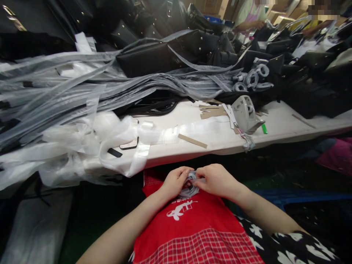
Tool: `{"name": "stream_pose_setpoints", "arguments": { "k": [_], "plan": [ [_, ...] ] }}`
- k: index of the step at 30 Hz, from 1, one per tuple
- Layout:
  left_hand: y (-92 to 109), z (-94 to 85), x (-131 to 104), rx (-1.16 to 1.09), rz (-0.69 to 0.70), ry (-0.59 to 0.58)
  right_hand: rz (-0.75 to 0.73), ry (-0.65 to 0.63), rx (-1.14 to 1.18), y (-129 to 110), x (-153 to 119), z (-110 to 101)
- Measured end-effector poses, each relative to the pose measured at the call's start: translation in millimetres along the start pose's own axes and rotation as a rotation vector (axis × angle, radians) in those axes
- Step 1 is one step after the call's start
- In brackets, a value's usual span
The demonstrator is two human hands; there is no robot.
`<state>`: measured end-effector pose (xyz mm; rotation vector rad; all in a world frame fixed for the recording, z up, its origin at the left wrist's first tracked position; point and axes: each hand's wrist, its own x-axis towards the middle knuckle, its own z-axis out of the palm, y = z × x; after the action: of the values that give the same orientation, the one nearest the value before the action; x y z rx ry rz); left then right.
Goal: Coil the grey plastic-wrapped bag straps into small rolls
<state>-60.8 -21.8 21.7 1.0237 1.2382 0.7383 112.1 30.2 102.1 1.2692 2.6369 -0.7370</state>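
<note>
Close to the red apron, my two hands meet around a coiled strap (189,190) in greyish clear wrap. My left hand (175,182) has its fingers curled over the coil's left side. On the right, my right hand (215,179) pinches the wrapped strap at the coil's upper right. Parts of the coil are hidden behind the fingers. Other rolled straps (251,79) lie at the back of the table, beside a long pile of wrapped straps (143,86).
On the white table (162,152) are a grey tape dispenser (243,113), brown strips (192,140), a black piece (114,152) and crumpled clear plastic (74,146). Black bags (145,58) are heaped behind. At the top right, a person's arm (249,25) shows.
</note>
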Motion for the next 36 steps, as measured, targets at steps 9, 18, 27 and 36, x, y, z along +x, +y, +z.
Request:
{"name": "stream_pose_setpoints", "arguments": {
  "k": [9,18,27,36],
  "plan": [
    [16,-0.1,-2,0.241,0.194,0.05,0.014,0.118,0.63,24,17,20],
    [22,8.0,-15,0.325,0.285,0.075,0.267,-0.033,1.001,41,30,51],
    [29,7.1,-20,0.33,0.363,0.149,0.205,0.168,1.246,25,22,68],
    [15,7.3,-12,0.266,0.216,0.171,0.034,0.088,1.081,29,9,48]
  ]
}}
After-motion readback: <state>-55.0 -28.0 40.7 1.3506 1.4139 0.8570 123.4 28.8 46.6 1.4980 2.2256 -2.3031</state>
